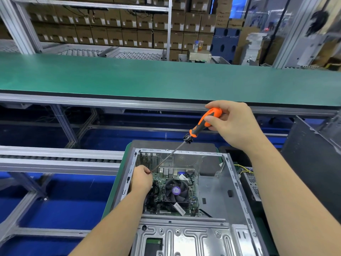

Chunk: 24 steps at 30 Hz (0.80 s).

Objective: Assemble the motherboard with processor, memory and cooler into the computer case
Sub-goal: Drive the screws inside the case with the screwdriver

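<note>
An open metal computer case (217, 183) lies flat in front of me. Inside it sits the green motherboard (192, 191) with a black cooler fan (176, 190) bearing a purple label. My right hand (234, 122) grips the orange and black handle of a long screwdriver (206, 122), whose shaft slants down to the left into the case. My left hand (141, 180) rests at the board's far left corner, fingers pinched around the screwdriver tip. Any screw there is hidden by the fingers.
A long green conveyor belt (166, 78) runs across behind the case. A roller track (55, 158) lies to the left. A dark case side panel (311, 159) leans at the right, with yellow cables (243, 169) beside it. Stacked cardboard boxes (114, 28) fill the background.
</note>
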### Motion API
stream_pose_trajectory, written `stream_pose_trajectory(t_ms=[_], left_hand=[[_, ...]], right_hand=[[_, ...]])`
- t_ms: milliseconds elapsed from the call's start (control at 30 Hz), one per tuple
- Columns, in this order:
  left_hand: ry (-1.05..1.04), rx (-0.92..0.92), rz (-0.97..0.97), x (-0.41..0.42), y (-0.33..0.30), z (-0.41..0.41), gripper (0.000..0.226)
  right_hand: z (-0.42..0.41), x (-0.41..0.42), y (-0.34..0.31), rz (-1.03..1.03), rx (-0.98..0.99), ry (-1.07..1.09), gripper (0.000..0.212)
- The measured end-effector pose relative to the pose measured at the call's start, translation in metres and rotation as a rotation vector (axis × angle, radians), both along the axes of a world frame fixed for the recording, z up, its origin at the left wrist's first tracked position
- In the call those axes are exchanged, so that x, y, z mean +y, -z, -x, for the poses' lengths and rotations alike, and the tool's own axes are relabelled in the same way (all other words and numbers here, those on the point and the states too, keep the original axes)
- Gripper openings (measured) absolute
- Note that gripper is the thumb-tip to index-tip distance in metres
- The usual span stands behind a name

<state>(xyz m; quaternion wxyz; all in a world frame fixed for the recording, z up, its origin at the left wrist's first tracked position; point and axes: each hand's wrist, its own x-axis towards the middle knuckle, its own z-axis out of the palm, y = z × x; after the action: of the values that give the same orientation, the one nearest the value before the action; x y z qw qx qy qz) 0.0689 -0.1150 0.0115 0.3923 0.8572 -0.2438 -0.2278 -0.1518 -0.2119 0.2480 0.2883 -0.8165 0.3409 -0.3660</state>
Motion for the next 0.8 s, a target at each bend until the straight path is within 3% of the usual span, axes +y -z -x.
stream_pose_trajectory(t_ms=[800], left_hand=[[-0.009,0.023,0.013,-0.0013,0.0019,-0.0012,0.006]], right_hand=[[-0.0014,0.0014,-0.0005,-0.005,-0.017,-0.005,0.024]])
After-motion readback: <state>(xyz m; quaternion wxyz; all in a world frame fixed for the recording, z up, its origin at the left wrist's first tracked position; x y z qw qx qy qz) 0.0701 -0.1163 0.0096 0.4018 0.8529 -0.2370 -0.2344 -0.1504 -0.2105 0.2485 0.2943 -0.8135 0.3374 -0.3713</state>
